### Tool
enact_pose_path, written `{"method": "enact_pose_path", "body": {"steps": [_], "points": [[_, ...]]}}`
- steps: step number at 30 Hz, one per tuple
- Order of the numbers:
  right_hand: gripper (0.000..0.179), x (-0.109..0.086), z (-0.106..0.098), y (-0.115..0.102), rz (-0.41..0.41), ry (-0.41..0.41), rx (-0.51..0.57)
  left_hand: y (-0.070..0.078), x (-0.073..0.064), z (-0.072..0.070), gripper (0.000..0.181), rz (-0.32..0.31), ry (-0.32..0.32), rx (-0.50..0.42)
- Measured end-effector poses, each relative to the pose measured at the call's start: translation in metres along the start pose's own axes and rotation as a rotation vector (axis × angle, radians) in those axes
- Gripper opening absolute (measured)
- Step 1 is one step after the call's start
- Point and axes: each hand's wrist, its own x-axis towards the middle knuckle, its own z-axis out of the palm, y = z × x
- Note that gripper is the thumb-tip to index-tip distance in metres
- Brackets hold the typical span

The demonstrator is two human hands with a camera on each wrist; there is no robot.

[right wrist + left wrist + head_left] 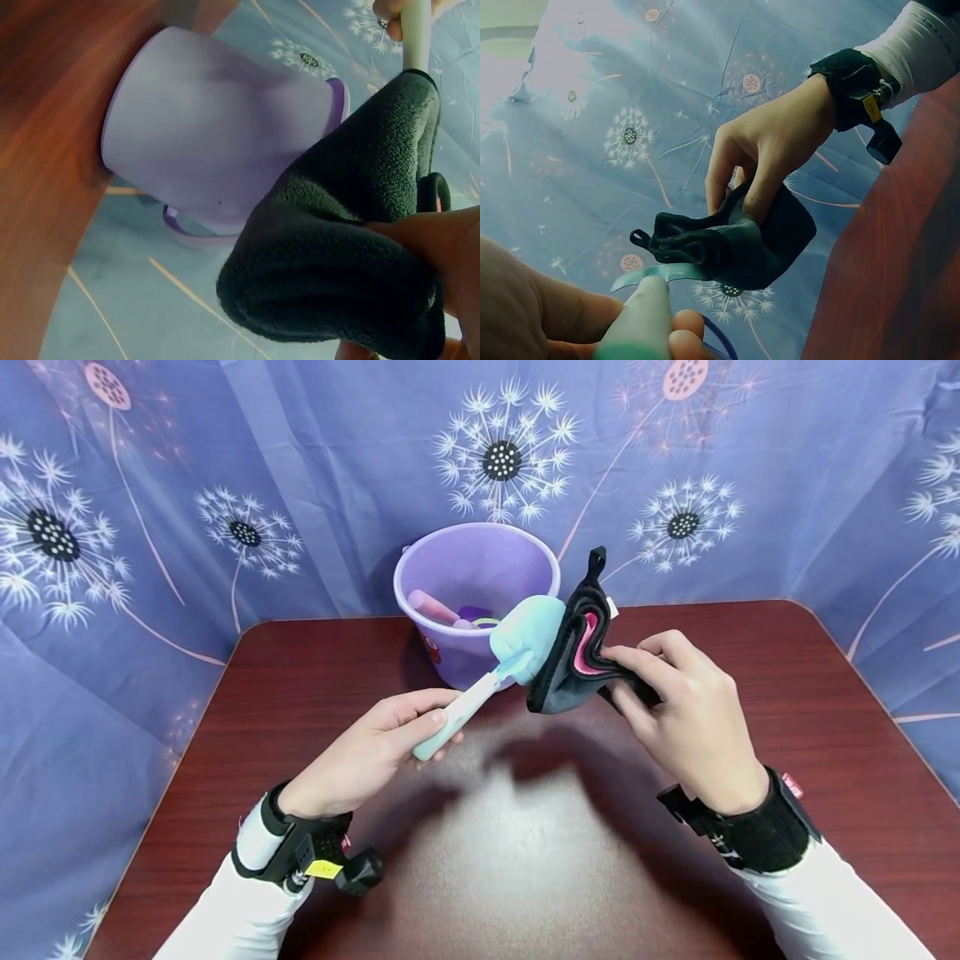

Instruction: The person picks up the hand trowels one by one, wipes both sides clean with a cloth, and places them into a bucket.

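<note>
A toy shovel with a light blue scoop and a pale green-white handle is held up over the table. My left hand grips its handle between thumb and fingers. My right hand pinches a folded dark grey cloth with black edging, a hanging loop and a pink patch inside the fold. The cloth lies against the scoop's right side, and in the right wrist view the fleecy cloth hides the scoop. Right behind the shovel stands a purple bucket.
Inside the bucket lie a pink-handled toy and other small pieces, partly hidden. The dark red wooden table ends at the back near a blue curtain with dandelion prints.
</note>
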Motion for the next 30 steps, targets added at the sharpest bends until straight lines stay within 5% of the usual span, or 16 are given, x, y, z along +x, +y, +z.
{"method": "enact_pose_path", "body": {"steps": [16,30], "points": [[0.030,-0.005,0.010,-0.013,-0.085,-0.026,0.039,-0.006,0.004,0.009,0.031,-0.005,0.003,-0.192],[0.024,-0.007,0.013,-0.028,-0.206,-0.065,-0.008,-0.006,0.005,0.009,0.032,0.009,-0.005,-0.251]]}}
